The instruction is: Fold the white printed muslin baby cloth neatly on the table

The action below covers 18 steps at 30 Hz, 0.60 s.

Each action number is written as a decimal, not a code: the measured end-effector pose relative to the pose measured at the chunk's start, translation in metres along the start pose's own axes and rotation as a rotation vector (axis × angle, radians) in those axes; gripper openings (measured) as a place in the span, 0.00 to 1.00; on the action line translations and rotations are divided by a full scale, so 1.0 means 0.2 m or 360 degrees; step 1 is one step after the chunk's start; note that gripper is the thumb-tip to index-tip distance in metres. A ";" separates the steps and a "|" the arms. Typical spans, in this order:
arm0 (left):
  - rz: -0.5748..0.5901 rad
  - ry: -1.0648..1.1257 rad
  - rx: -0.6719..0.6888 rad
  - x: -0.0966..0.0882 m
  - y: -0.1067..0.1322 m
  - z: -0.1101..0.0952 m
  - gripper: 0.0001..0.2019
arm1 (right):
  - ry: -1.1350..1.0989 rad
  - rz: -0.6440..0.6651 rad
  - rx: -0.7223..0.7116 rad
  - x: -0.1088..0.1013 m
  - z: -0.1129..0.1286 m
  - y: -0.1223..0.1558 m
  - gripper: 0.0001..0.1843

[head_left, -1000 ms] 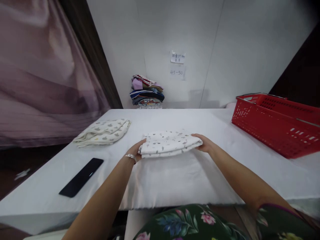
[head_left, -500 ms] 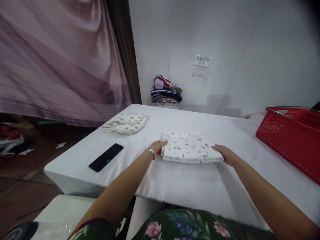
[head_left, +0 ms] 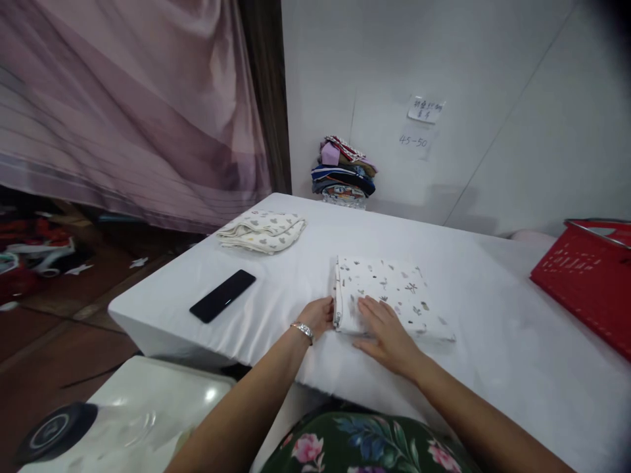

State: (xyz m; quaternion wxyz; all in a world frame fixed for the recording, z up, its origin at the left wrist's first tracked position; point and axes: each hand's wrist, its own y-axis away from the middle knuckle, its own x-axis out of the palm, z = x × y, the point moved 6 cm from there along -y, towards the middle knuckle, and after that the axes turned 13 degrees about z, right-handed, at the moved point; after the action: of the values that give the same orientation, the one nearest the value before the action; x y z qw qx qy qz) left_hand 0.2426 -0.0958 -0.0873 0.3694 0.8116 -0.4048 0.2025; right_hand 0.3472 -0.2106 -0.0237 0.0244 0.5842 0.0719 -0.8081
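Note:
A folded white cloth with small grey prints (head_left: 399,292) lies on the white table (head_left: 493,368) in front of me. My left hand (head_left: 320,315), with a silver bracelet at the wrist, touches the cloth's near left corner, fingers curled at its edge. My right hand (head_left: 384,332) lies flat and open on the cloth's near left part, fingers stretched out. A second folded cloth with grey heart prints (head_left: 263,230) rests at the table's far left.
A black phone (head_left: 223,295) lies near the table's left edge. A red plastic basket (head_left: 586,282) stands at the right. A pile of folded clothes (head_left: 344,172) sits against the white wall. A pink curtain (head_left: 128,112) hangs left; a white surface (head_left: 133,414) is below.
My right hand has moved from the cloth's right end onto its near left part, lying flat. The view has swung left, so the basket sits further right.

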 end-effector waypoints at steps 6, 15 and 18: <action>-0.0010 0.0119 0.0112 0.08 0.02 -0.03 0.09 | -0.0464 -0.0112 0.0165 0.12 -0.03 -0.15 0.33; -0.0025 0.0013 -0.0021 0.10 -0.04 0.09 0.10 | -0.1890 -0.0440 0.0495 0.07 -0.18 -0.10 0.29; -0.0060 -0.0118 0.0006 0.10 -0.04 0.09 0.10 | -0.1832 -0.0490 0.0514 0.05 -0.16 -0.10 0.28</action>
State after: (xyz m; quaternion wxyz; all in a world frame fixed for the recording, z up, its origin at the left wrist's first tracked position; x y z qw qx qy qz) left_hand 0.2611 -0.1180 -0.0896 0.3563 0.8267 -0.4025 0.1661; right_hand 0.3709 -0.1862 -0.0411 -0.1464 0.0337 0.0075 -0.9886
